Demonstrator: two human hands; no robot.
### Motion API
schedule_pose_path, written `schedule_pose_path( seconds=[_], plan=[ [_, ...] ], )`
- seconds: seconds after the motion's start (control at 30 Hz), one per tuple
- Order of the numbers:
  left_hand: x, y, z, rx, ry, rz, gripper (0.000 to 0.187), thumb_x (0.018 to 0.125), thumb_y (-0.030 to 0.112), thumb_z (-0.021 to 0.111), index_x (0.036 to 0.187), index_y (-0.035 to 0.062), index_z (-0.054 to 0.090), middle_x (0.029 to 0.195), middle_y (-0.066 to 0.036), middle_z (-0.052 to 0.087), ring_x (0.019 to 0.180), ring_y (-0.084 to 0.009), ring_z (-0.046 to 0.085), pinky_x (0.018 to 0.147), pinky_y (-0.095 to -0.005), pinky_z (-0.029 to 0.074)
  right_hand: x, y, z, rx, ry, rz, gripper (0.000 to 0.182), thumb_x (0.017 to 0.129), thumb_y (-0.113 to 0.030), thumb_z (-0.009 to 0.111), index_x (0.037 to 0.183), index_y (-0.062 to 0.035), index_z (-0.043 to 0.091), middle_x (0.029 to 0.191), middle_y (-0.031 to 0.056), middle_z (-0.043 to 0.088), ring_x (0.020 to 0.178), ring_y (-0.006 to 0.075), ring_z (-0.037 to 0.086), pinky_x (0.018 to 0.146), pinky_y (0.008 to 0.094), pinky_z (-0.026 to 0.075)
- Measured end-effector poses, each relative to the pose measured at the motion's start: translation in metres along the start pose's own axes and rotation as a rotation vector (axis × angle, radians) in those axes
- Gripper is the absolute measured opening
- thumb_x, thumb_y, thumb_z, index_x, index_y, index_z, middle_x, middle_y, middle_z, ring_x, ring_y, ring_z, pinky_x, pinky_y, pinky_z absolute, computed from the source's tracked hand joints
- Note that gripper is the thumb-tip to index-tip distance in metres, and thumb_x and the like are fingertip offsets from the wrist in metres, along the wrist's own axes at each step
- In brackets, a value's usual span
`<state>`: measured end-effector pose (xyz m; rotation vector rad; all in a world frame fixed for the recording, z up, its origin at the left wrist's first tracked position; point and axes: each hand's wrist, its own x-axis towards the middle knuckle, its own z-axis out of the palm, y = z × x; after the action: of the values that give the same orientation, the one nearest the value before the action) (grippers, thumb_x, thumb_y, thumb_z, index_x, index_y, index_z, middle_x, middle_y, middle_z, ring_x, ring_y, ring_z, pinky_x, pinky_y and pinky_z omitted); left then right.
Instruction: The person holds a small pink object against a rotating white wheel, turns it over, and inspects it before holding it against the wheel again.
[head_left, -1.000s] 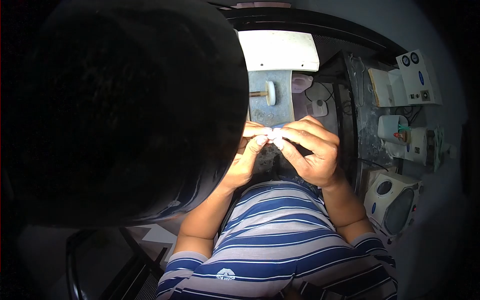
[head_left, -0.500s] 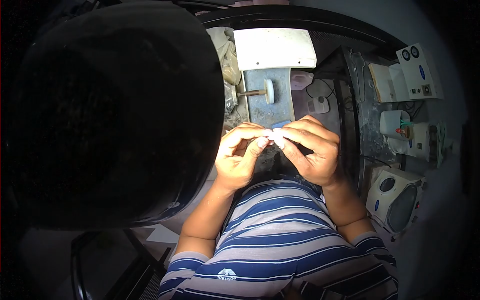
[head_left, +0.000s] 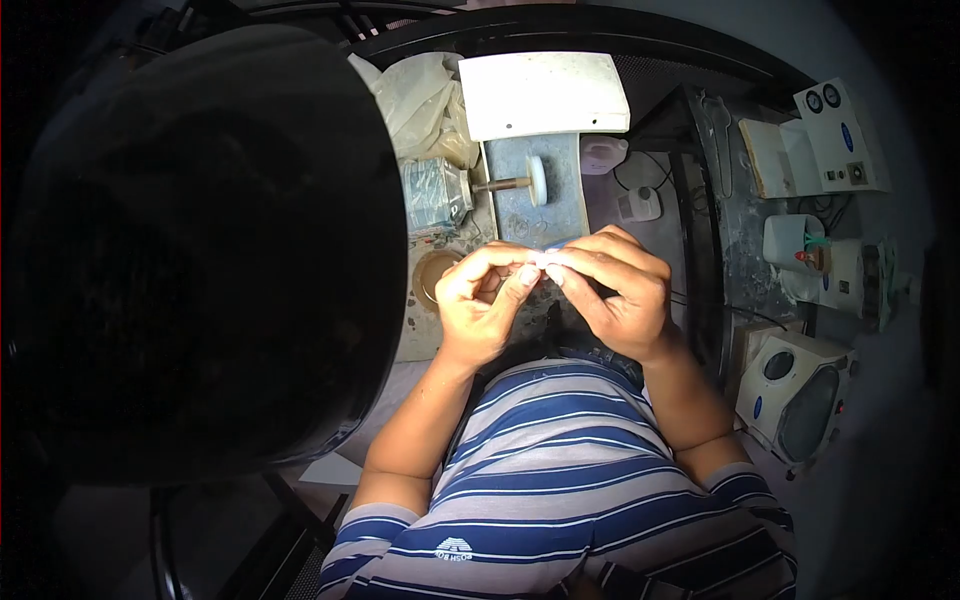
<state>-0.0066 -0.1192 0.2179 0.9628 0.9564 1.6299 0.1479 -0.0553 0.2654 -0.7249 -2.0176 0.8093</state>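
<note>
A tiny pale pinkish piece (head_left: 541, 259), mostly covered by fingertips, is held up in front of my body; its kind cannot be made out. My left hand (head_left: 476, 315) pinches it between thumb and forefinger from one side. From the other side, the thumb and fingers of my right hand (head_left: 628, 300) close on it too, so the fingertips nearly meet. Beyond the hands, a white polishing wheel (head_left: 538, 181) stands on a metal shaft (head_left: 502, 185) over a bluish tray (head_left: 515, 222). The shaft comes from a plastic-wrapped motor (head_left: 437, 192).
A large black rounded object (head_left: 200, 260) fills the left side. A white shield (head_left: 545, 97) overhangs the tray. Left of the wheel are crumpled plastic bags (head_left: 415, 105) and a round bowl (head_left: 428, 278). White machines (head_left: 795, 400) and a gauge unit (head_left: 840, 135) stand at right.
The view has shifted, and the black object now covers less on the left, uncovering the motor and bowl. Both hands keep pinching the small piece, with fingers slightly moved.
</note>
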Motion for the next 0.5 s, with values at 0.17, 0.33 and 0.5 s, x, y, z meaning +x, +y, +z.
schedule_pose_path(
  seconds=[0.17, 0.33, 0.5],
  plan=[
    [0.018, -0.093, -0.025, 0.040, 0.091, -0.262, 0.012, 0.087, 0.000, 0.059, 0.097, -0.0065, 0.061, 0.084, -0.013, 0.066, 0.071, -0.0148, 0.063, 0.065, -0.0259, 0.053, -0.033, 0.085, 0.038, 0.080, -0.024, 0.369, 0.013, 0.081, -0.003, 0.066, 0.093, 0.0030, 0.068, 0.079, 0.0094, 0.066, 0.065, 0.0117, 0.058, 0.057, 0.0234, 0.045],
    [0.027, -0.196, -0.044, -0.054, 0.200, -0.529, 0.012, 0.089, 0.003, 0.057, 0.095, -0.0073, 0.060, 0.085, -0.013, 0.065, 0.071, -0.0167, 0.063, 0.063, -0.0270, 0.054, -0.091, 0.204, 0.092, 0.218, -0.014, 0.675, 0.017, 0.084, -0.007, 0.065, 0.097, 0.0040, 0.068, 0.081, 0.0077, 0.070, 0.070, 0.0078, 0.060, 0.061, 0.0212, 0.046],
    [0.053, -0.215, -0.047, -0.236, 0.371, -0.674, 0.011, 0.089, -0.001, 0.050, 0.091, -0.0072, 0.058, 0.083, -0.015, 0.064, 0.068, -0.0215, 0.063, 0.062, -0.0317, 0.054, -0.069, 0.210, 0.094, 0.183, 0.029, 0.716, 0.017, 0.085, -0.005, 0.062, 0.098, 0.0036, 0.068, 0.085, 0.0104, 0.071, 0.074, 0.0107, 0.065, 0.067, 0.0229, 0.049]
  ],
)
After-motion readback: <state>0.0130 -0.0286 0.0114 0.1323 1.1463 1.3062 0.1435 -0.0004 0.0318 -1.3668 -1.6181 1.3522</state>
